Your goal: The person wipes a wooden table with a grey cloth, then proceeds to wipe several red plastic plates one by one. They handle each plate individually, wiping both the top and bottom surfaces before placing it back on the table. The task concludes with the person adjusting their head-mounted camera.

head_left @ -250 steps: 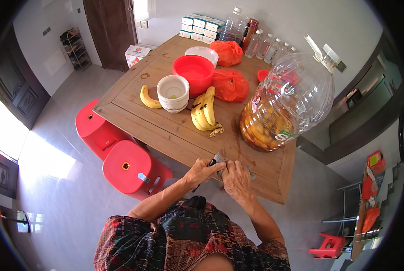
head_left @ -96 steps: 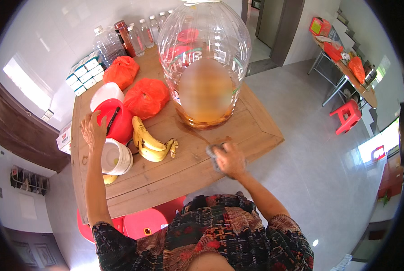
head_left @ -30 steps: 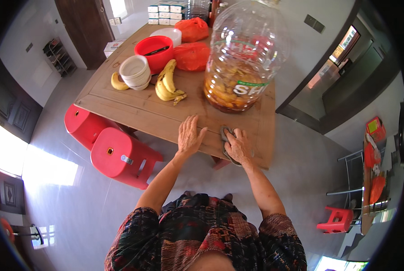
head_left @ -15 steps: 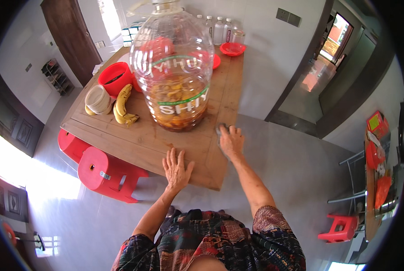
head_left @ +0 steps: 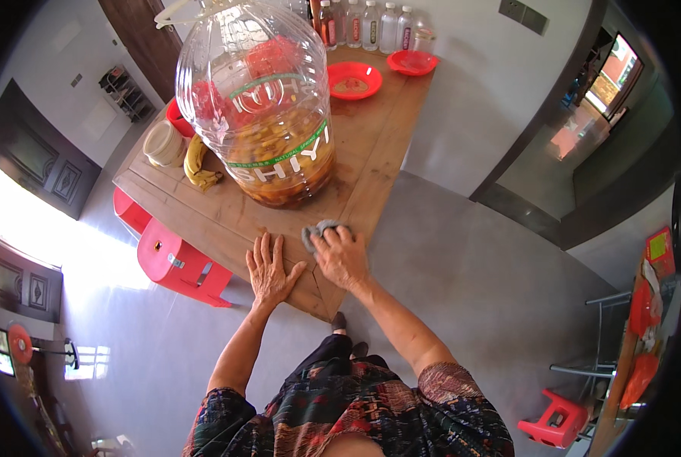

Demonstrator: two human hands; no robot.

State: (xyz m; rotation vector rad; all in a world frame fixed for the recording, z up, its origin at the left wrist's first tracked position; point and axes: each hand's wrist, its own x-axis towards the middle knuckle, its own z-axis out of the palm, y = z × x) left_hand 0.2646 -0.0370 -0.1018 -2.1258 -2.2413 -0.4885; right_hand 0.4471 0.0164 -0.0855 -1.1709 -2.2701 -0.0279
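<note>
Fingers spread, my left hand [head_left: 270,272] lies flat on the near end of the wooden table [head_left: 374,171]. Just to its right, my right hand [head_left: 342,259] presses a crumpled grey cloth [head_left: 310,235] against the tabletop, fingers bent over it. Beyond both hands stands a large clear plastic jug [head_left: 279,156] with brownish liquid and yellowish chunks in its lower part. Left of the jug are a few bananas [head_left: 197,167] and a whitish round tub [head_left: 163,145]. A red bucket [head_left: 177,118] is partly hidden behind the jug.
Red plates [head_left: 354,81] and several small bottles [head_left: 369,29] stand at the table's far end. A red stool [head_left: 165,250] is by the table's left side; another red stool [head_left: 557,419] is at the lower right. A doorway [head_left: 531,190] opens at right.
My right hand has moved left with the cloth, from the table's right edge inward, nearer my left hand. The left hand stays flat on the wood. The view has shifted and turned somewhat.
</note>
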